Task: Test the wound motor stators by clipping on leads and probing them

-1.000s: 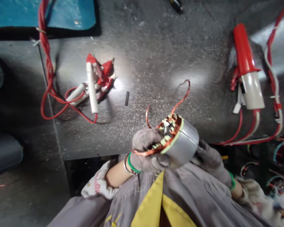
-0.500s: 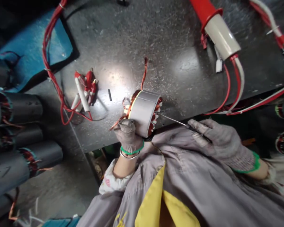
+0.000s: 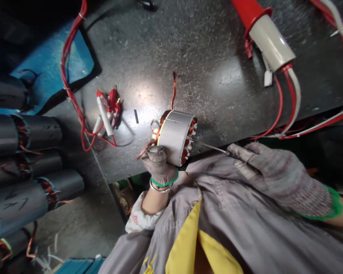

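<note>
Head view — left hand fingers around stator, right hand fingers pinching half-hidden pick.

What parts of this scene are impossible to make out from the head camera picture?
- Tip of the thin metal tool: hidden behind the stator it pokes into.
- Left hand fingers: mostly hidden behind the stator it grips.
- Tool handle: wrapped by the right hand.
- Red and white probe: its top is cut off by the picture's edge.
- Dark cylinders at left: blurred and dim.
</note>
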